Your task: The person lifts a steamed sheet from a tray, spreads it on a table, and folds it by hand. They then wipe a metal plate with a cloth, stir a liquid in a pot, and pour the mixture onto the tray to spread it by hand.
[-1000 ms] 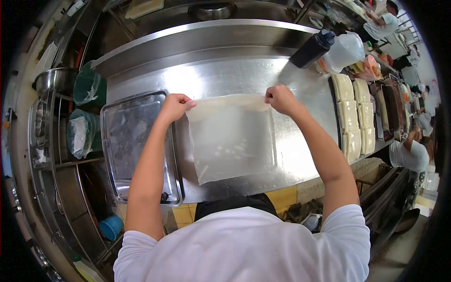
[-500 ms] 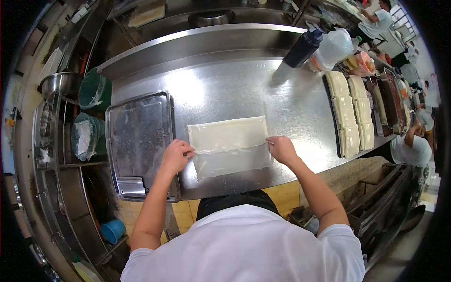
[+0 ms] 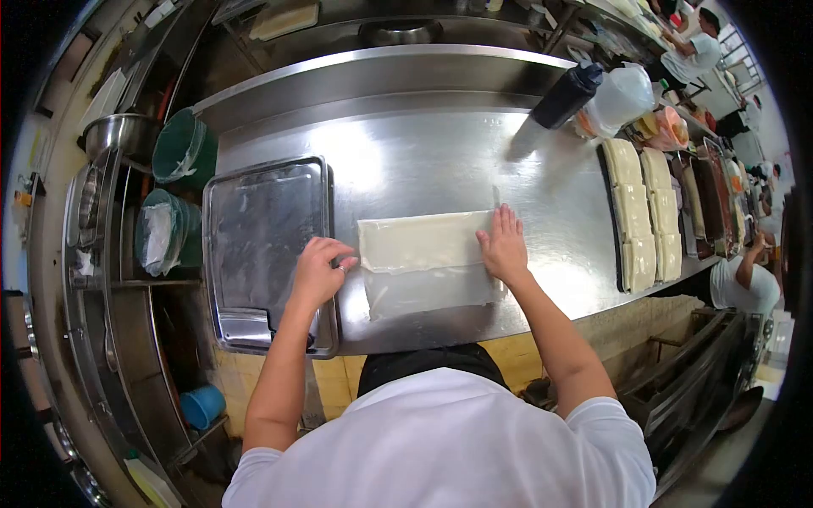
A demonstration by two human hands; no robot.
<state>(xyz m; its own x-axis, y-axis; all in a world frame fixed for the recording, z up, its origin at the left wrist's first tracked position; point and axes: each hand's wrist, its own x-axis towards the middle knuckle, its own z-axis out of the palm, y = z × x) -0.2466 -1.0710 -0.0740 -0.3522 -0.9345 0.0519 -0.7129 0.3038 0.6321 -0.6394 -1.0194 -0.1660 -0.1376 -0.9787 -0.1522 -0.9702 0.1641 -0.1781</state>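
A pale rectangular sheet of dough (image 3: 423, 241) lies on the steel worktable, with a thin translucent sheet (image 3: 428, 290), like plastic film, spread along its near side. At the left end of the dough is my left hand (image 3: 322, 269), its fingers loosely bent and the thumb apart from the forefinger; nothing shows between them. My right hand (image 3: 506, 250) rests flat over the dough's right end, fingers stretched forward, covering part of that edge.
Left of the dough lies a metal tray (image 3: 267, 241) holding a flat metal scraper (image 3: 244, 328). Stacked pale dough pieces (image 3: 633, 212) fill a dark tray on the right. A dark bottle (image 3: 569, 95) stands at the back right. Green bins (image 3: 185, 151) adjoin the table's left end. Other people work far right.
Both hands have let go of the film's edge at the dough's sides. The right hand has moved forward and flattened onto the right end; the left fingers have loosened. The view has shifted slightly.
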